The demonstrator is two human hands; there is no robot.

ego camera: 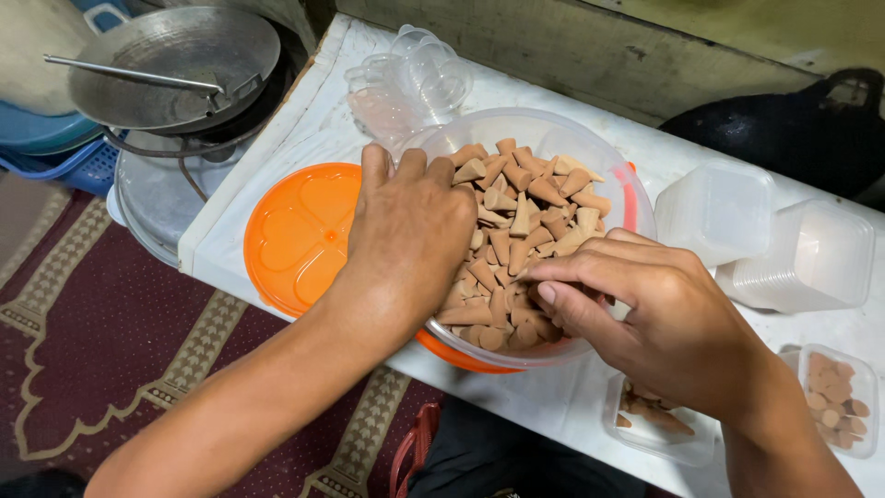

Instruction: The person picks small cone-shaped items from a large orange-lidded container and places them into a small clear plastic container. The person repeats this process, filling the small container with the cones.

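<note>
A clear plastic bowl [590, 148] full of brown cone-shaped pieces [530, 207] stands on an orange lid or plate [300, 235] on a white table. My left hand [410, 231] rests palm down over the bowl's left rim, its fingers on the cones. My right hand [645, 309] reaches in from the right, fingertips pinching among the cones near the bowl's front edge. Below that hand sits a small clear tub [659, 433] with a few cones in it.
Stacks of empty clear tubs [770, 235] stand at the right, and clear cups [410, 78] behind the bowl. A filled tub [834, 397] sits at the far right. Metal pans [175, 65] rest at the left, beside the table's edge, over a patterned red rug [120, 341].
</note>
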